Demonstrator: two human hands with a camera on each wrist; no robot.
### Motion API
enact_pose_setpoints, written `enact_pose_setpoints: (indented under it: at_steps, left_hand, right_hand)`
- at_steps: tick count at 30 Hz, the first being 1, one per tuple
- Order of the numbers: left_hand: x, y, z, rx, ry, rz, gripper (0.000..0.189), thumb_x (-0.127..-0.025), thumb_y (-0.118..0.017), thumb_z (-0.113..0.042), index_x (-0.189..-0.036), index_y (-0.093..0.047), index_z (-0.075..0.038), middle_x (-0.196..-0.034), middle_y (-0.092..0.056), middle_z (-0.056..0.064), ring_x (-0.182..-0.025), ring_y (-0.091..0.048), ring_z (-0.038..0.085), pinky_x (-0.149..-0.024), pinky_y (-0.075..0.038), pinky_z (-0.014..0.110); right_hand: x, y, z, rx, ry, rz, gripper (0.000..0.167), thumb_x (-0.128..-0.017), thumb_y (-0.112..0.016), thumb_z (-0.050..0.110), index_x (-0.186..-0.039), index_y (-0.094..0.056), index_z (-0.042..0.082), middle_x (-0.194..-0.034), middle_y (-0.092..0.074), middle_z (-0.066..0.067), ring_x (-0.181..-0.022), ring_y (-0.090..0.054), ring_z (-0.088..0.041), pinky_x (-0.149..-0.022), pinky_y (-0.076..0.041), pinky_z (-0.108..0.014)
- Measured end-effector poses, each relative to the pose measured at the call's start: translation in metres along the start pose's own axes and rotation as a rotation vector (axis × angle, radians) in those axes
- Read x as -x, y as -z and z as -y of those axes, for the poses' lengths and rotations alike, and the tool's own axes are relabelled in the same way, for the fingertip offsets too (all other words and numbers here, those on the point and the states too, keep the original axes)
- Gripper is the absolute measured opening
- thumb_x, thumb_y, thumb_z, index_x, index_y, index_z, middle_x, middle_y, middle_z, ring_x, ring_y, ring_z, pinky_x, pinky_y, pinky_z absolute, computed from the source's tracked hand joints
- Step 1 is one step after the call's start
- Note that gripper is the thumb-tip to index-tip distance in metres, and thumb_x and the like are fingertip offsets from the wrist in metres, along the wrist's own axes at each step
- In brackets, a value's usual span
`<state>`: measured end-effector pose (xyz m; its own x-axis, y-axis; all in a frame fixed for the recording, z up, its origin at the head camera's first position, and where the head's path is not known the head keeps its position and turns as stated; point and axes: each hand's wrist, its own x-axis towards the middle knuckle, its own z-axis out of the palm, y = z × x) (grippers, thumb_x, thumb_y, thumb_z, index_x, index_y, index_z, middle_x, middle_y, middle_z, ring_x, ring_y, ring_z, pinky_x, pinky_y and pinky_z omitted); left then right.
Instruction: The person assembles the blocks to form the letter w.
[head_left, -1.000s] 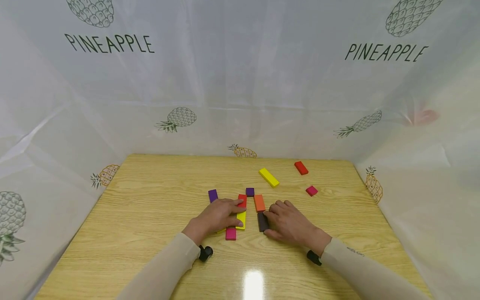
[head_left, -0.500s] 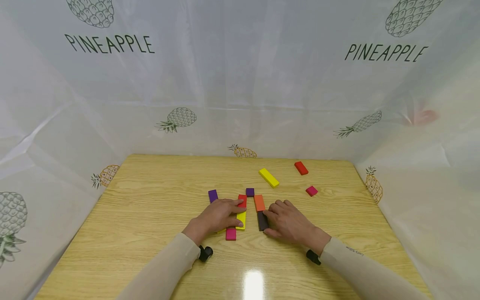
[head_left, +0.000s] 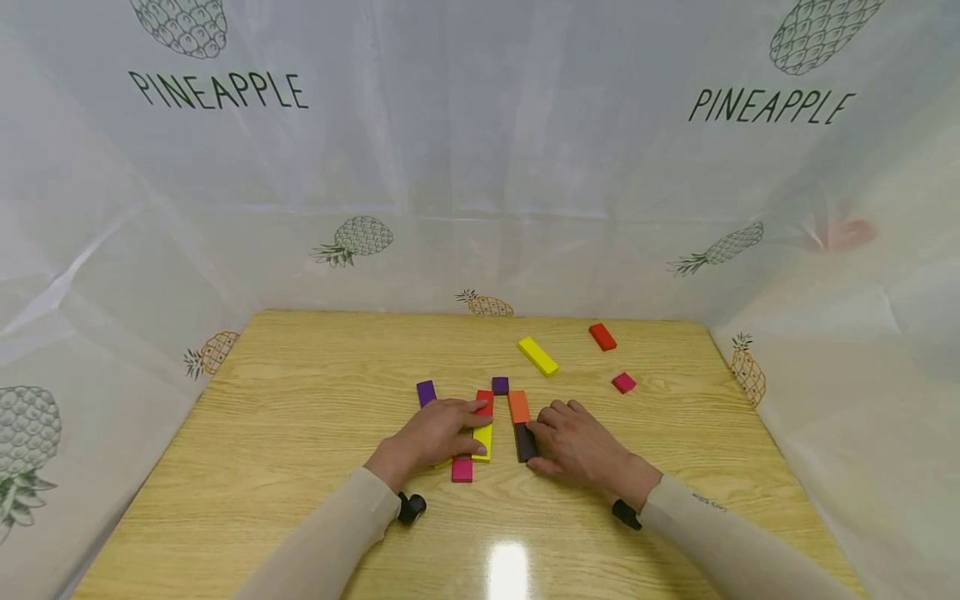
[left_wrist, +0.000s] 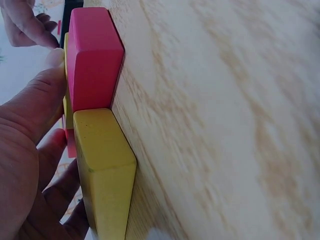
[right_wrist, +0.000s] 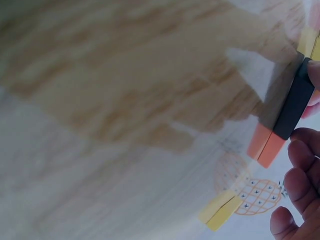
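In the head view my left hand [head_left: 435, 432] reaches over the blocks, fingertips on a red block [head_left: 485, 398] and thumb on the yellow block [head_left: 482, 442] in line with it. The left wrist view shows that thumb beside a pink block [left_wrist: 97, 60], with another yellow block [left_wrist: 105, 165] butted against the pink one. My right hand [head_left: 581, 446] holds a black block [head_left: 526, 442] at its right side, index finger near the far end and thumb near the front. An orange block [head_left: 519, 407] meets the black block's far end. The left hand partly covers a long purple block [head_left: 426, 392].
A small purple block [head_left: 500, 386] lies at the orange block's far left corner. Farther back on the wooden table [head_left: 330, 350] are a yellow block [head_left: 537, 356], a red block [head_left: 602, 337] and a small pink block [head_left: 623, 382]. A pineapple-print sheet [head_left: 480, 150] surrounds the table.
The black block has shifted very slightly away from me, up against the orange block. Otherwise both hands and the other blocks keep their places.
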<state>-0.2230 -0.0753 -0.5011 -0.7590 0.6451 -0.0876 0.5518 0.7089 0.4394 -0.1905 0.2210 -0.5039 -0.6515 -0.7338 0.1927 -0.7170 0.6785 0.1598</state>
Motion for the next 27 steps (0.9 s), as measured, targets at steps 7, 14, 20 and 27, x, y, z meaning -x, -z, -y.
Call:
enact_pose_setpoints:
  at_steps: [7,14,20,27]
  left_hand:
    - [0.0011,-0.0014,0.0006,0.0,0.0,-0.004,0.061,-0.097,-0.071,-0.052,-0.151,-0.06,-0.027,-0.166,-0.046,-0.002,-0.152,-0.045,0.029,-0.124,-0.037,0.049]
    - [0.0019,-0.0011,0.0001,0.004,0.002,-0.003,0.061,-0.097,-0.071,-0.053,-0.151,-0.06,-0.027,-0.166,-0.045,-0.002,-0.152,-0.044,0.03,-0.124,-0.037,0.05]
    - [0.0003,-0.0012,0.0004,-0.005,0.0,-0.001,0.06,-0.097,-0.07,-0.053,-0.151,-0.06,-0.027,-0.166,-0.045,-0.003,-0.153,-0.044,0.029,-0.125,-0.037,0.049]
    - [-0.0006,-0.0013,0.0013,-0.011,-0.006,-0.001,0.061,-0.097,-0.071,-0.052,-0.151,-0.06,-0.027,-0.166,-0.045,-0.002,-0.152,-0.045,0.029,-0.125,-0.036,0.05]
  right_hand:
    - [0.0002,-0.001,0.0004,-0.004,0.002,-0.001,0.055,-0.096,-0.071,0.057,-0.127,-0.075,0.012,-0.112,-0.069,0.0,-0.104,-0.059,-0.019,-0.092,-0.053,-0.041]
    - [0.0002,-0.0016,0.0004,-0.005,0.001,0.001,0.055,-0.096,-0.071,0.058,-0.127,-0.075,0.012,-0.112,-0.068,0.0,-0.104,-0.059,-0.02,-0.093,-0.053,-0.041]
    - [0.002,-0.0008,-0.0021,-0.047,-0.014,0.0,0.054,-0.097,-0.069,0.058,-0.126,-0.075,0.012,-0.112,-0.068,0.0,-0.104,-0.059,-0.019,-0.093,-0.052,-0.041]
    - [0.0041,0.0013,-0.0037,-0.071,-0.034,-0.022,0.05,-0.099,-0.067,0.056,-0.123,-0.074,0.013,-0.111,-0.068,0.0,-0.104,-0.059,-0.019,-0.091,-0.052,-0.039]
